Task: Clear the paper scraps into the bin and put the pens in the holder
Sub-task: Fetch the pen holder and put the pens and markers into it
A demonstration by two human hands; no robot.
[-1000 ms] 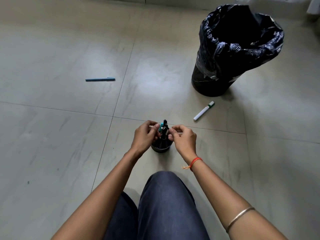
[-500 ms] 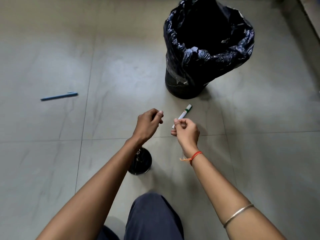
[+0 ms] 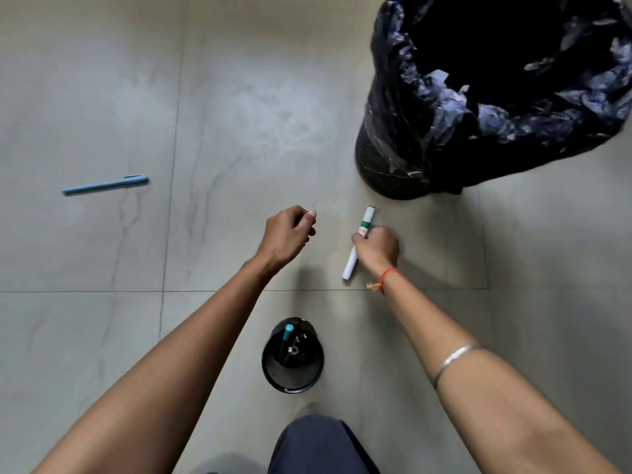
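Gripping the white marker [image 3: 355, 249] at mid-barrel, the right hand [image 3: 378, 246] is closed around it with the fingers curled over the top. The green-banded cap end points away from the person toward the bin [image 3: 386, 165]; the plain white end points back toward the holder [image 3: 292, 371]. Whether the marker is lifted clear of the floor [image 3: 239, 114] or touching it cannot be determined from this view. A mid-barrel hold is judged suitable because it leaves one end free to enter the holder first.

The left hand [image 3: 287, 232] hovers beside the right, loosely curled with thumb near forefinger, and holds nothing visible. Its position suggests readiness to steady the holder or assist the transfer.

The holder stands upright on the floor, close to the person, between the two forearms. It already contains a teal-capped pen [image 3: 286, 336] and other dark items, which are hard to tell apart. Free space remains inside.

The bin, lined with a black bag, stands near the marker, ahead and to the right. Pale scraps [image 3: 441, 80] show on the inner side of the bag; no scraps are visible on the floor.

One blue pen [image 3: 106, 185] lies flat on the floor, well apart to the left. It is judged to be the remaining item after the marker is deposited.
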